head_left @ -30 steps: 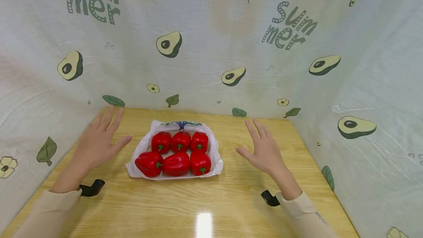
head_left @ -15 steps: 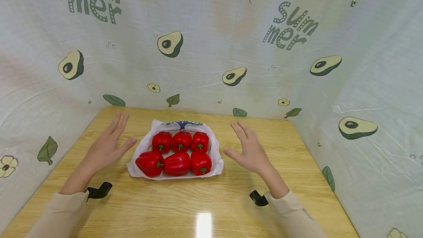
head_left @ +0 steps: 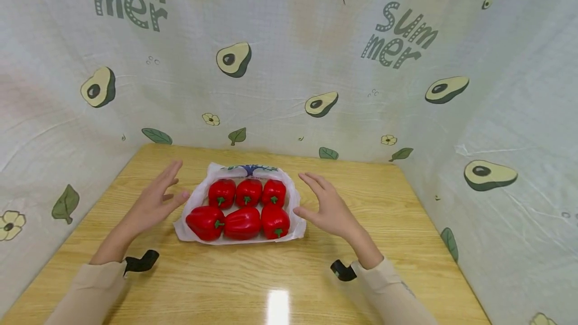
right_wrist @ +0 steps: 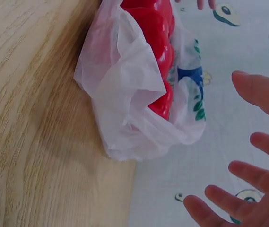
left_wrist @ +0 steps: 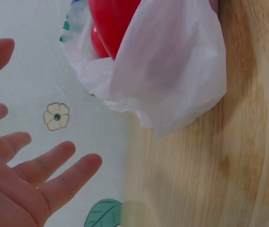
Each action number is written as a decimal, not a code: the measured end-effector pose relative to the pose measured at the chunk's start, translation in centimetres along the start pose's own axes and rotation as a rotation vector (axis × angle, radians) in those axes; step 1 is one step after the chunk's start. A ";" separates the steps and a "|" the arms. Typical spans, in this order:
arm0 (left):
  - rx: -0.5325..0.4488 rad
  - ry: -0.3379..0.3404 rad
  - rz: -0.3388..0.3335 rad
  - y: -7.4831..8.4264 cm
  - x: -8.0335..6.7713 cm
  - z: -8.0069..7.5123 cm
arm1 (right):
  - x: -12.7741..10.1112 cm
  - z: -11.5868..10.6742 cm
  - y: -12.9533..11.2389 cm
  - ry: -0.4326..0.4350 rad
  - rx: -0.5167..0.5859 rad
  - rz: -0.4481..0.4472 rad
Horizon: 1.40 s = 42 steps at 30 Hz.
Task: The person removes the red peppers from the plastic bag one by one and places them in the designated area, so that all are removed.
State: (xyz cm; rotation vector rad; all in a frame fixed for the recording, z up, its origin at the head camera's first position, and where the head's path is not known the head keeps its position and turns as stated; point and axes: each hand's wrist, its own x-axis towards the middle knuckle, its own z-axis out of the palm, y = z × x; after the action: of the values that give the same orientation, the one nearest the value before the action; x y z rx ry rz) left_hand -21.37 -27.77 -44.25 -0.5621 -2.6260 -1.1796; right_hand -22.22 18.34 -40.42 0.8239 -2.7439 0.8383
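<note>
Left hand [head_left: 151,204]: released, with fingers relaxed and slightly parted, nothing in the palm; just beside the left end of the wrap, apart from it, thumb foremost.
Right hand [head_left: 333,212]: also released, with fingers loosely extended and nothing in grasp; just beside the opposite end, thumb overlapping the edge in the head view but apart from it in the right wrist view.
Wrap [head_left: 296,225]: white, crumpled, open on top; on the table [head_left: 217,280], between both hands, with a blue-and-green print along the far side.
Peppers [head_left: 242,223]: six, red, green-stemmed; inside the wrap, in two rows of three.
Long axis: crosswise, from one hand toward the other, with a short end facing each thumb.
Direction: rightward from the left hand, leftward from the right.
Nearer hand: probably the right, by a slight margin; exact heights above the table hard to tell.
Cloth [head_left: 280,54]: pale, avocado-printed, behind the table and along both sides.
</note>
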 end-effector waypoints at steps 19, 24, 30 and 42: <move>-0.103 -0.087 -0.017 -0.9 0.2 1.7 | 1.1 1.2 -0.8 -0.091 0.158 -0.046; -0.126 -0.113 -0.029 -1.2 0.3 1.9 | 1.5 1.6 -0.9 -0.119 0.196 -0.059; -0.178 -0.130 -0.005 -1.6 0.2 2.2 | 1.8 2.1 -1.0 -0.149 0.230 -0.078; -0.201 -0.158 0.014 -2.2 0.2 2.6 | 2.2 3.0 -1.0 -0.197 0.240 -0.117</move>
State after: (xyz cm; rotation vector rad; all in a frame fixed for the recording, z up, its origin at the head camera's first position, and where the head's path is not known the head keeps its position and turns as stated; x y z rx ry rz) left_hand -22.54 -27.05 -47.38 -0.7363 -2.6422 -1.4613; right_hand -23.48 15.01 -41.82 1.1577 -2.7604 1.1328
